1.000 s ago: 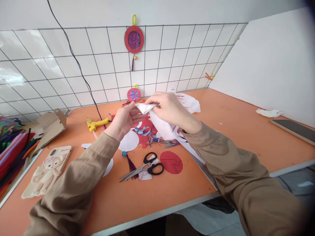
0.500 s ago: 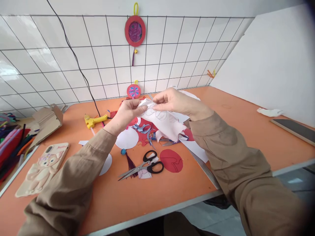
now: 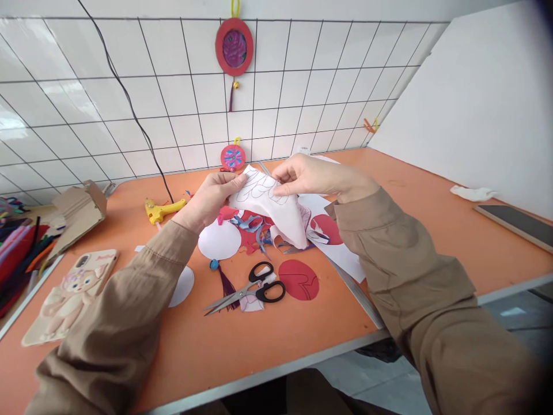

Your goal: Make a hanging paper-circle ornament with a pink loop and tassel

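Note:
A white cloth [image 3: 270, 204] with curved pencil-like lines hangs between both hands above the table. My left hand [image 3: 216, 193] pinches its upper left edge between thumb and fingers. At the upper right of the drawn part, my right hand [image 3: 302, 174] holds the cloth with thumb and forefinger. Below lie black-handled scissors [image 3: 248, 288], partly open, over a dark tassel [image 3: 227, 281] and a small cloth scrap [image 3: 252, 303]. Beside them is a red disc [image 3: 299, 280] with a drawn outline. A white disc [image 3: 219, 239] lies under my left hand's side.
A yellow glue gun [image 3: 162, 211], a phone in a bear case [image 3: 71, 297] and torn cardboard [image 3: 82, 213] are on the left. Blue and red scraps [image 3: 254, 227] lie behind the scissors. A dark phone-like slab [image 3: 518, 223] rests far right. Round ornaments [image 3: 234, 47] hang on the tiled wall.
The cloth is spread wider between my hands, showing more drawn lines. My left hand has shifted slightly left and its fingers have changed position on the cloth. The view has moved a little.

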